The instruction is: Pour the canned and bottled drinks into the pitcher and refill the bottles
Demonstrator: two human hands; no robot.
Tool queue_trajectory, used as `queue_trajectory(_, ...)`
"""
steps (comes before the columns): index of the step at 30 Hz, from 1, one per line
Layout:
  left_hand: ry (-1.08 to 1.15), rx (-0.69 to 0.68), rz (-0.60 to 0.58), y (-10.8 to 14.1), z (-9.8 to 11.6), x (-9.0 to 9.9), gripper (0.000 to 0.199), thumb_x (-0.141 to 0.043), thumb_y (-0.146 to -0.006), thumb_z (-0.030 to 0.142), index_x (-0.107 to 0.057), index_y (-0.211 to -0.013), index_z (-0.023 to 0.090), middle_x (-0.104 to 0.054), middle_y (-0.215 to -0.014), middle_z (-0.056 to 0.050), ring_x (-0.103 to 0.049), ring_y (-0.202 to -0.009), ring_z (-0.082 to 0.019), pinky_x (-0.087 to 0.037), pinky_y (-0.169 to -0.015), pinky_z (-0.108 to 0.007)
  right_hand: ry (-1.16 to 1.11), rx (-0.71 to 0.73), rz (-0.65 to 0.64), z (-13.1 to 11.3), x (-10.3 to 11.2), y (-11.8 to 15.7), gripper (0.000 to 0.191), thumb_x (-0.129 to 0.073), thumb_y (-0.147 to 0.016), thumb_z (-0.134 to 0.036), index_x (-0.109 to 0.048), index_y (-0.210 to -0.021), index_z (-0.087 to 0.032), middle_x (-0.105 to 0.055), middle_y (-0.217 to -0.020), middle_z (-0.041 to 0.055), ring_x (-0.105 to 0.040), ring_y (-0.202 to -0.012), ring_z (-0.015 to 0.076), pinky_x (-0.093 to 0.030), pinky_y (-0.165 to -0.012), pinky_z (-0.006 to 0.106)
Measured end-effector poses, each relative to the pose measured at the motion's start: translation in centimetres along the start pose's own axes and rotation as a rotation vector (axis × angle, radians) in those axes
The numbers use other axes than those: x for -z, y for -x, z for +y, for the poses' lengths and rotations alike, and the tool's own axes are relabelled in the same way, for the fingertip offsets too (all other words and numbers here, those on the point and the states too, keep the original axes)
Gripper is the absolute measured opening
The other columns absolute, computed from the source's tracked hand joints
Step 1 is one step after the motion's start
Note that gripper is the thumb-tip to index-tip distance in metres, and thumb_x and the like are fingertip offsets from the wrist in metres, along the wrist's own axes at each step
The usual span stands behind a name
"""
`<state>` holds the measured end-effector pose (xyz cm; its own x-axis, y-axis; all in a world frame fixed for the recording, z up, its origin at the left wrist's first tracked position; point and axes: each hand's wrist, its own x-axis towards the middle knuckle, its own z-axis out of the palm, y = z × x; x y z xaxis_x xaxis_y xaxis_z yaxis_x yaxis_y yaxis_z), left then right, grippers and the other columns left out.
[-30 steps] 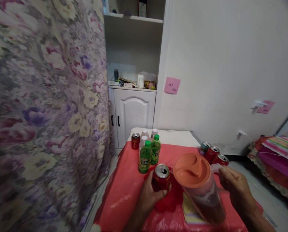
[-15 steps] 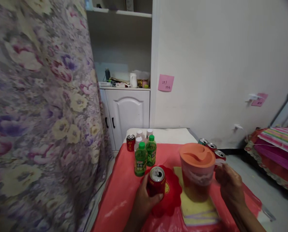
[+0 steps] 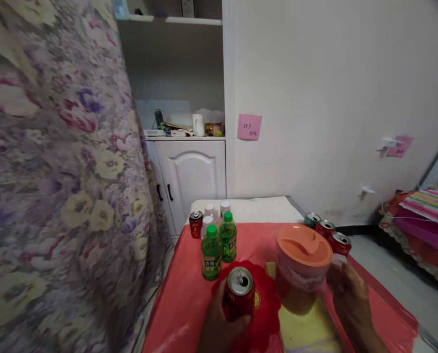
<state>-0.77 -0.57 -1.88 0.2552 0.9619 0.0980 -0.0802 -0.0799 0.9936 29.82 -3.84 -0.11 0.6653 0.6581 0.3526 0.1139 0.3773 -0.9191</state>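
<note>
My left hand (image 3: 224, 316) is wrapped round a red drink can (image 3: 240, 296) with an opened top. The can is upright over a red scalloped plate (image 3: 268, 318); I cannot tell whether its base touches the plate. My right hand (image 3: 349, 294) is closed at the handle side of a clear pitcher (image 3: 301, 282) with an orange lid. Brownish liquid shows inside the pitcher, which stands above a yellow cloth (image 3: 307, 331). Two green-capped bottles, a front one (image 3: 211, 257) and a rear one (image 3: 228, 240), stand left of the plate.
Clear white-capped bottles (image 3: 210, 211) and a dark red can (image 3: 195, 224) stand at the table's back left. Several opened cans (image 3: 325, 227) line the right edge of the red-covered table (image 3: 178, 304). A floral curtain (image 3: 64, 171) hangs on the left; a bed (image 3: 425, 220) is at right.
The whole scene sits a little lower in the picture, as the head view has shifted. Both hands keep their hold on the can and the pitcher, with little other movement.
</note>
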Motion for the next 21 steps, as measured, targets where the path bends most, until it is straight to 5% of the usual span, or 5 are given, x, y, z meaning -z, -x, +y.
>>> queue_trajectory(5,0.011,0.020,-0.003,0.3,0.7,-0.2,0.101,-0.092,-0.052,0.048,-0.052,-0.139,0.016,-0.063,-0.140,-0.019,-0.054,-0.134,-0.042,-0.042,-0.113,-0.051,0.069,-0.033,0.091,0.0,0.4,0.4,0.056,-0.055,-0.085,-0.070,-0.041,-0.057,-0.024,-0.037,-0.051,-0.0049,-0.035,-0.046,0.0122,-0.033,-0.043,0.026)
queue_trajectory(10,0.024,0.029,-0.021,0.5,0.8,-0.3,0.102,-0.091,-0.053,0.048,-0.051,-0.139,0.012,-0.064,-0.138,-0.021,-0.055,-0.132,-0.042,-0.045,-0.111,-0.048,0.219,-0.050,0.033,0.4,1.4,0.7,0.054,-0.054,-0.083,-0.072,-0.054,-0.064,-0.021,-0.056,-0.060,0.0000,-0.051,-0.057,0.0166,-0.044,-0.052,0.027)
queue_trajectory(14,0.028,0.007,-0.015,0.5,0.4,-0.3,0.104,-0.092,-0.049,0.053,-0.053,-0.137,0.013,-0.067,-0.133,-0.021,-0.058,-0.127,-0.044,-0.046,-0.109,-0.051,0.271,-0.070,0.005,0.4,2.1,1.0,0.053,-0.054,-0.083,-0.071,-0.069,-0.086,-0.019,-0.074,-0.086,0.0074,-0.067,-0.081,0.0264,-0.053,-0.071,0.033)
queue_trajectory(17,0.056,-0.035,-0.047,0.5,0.3,-0.1,0.105,-0.090,-0.052,0.056,-0.051,-0.139,0.013,-0.065,-0.136,-0.022,-0.057,-0.129,-0.044,-0.045,-0.111,-0.050,0.300,-0.140,0.045,0.8,3.2,1.8,0.059,-0.059,-0.079,-0.070,-0.069,-0.108,-0.019,-0.074,-0.113,0.0126,-0.067,-0.108,0.0349,-0.054,-0.087,0.040)
queue_trajectory(21,0.035,-0.018,-0.063,0.8,0.7,0.4,0.108,-0.091,-0.051,0.056,-0.049,-0.139,0.010,-0.062,-0.139,-0.025,-0.054,-0.132,-0.045,-0.044,-0.112,-0.049,0.325,-0.202,0.205,2.5,6.6,3.7,0.059,-0.061,-0.075,-0.068,-0.066,-0.111,-0.021,-0.071,-0.120,0.0135,-0.066,-0.111,0.0393,-0.053,-0.092,0.049)
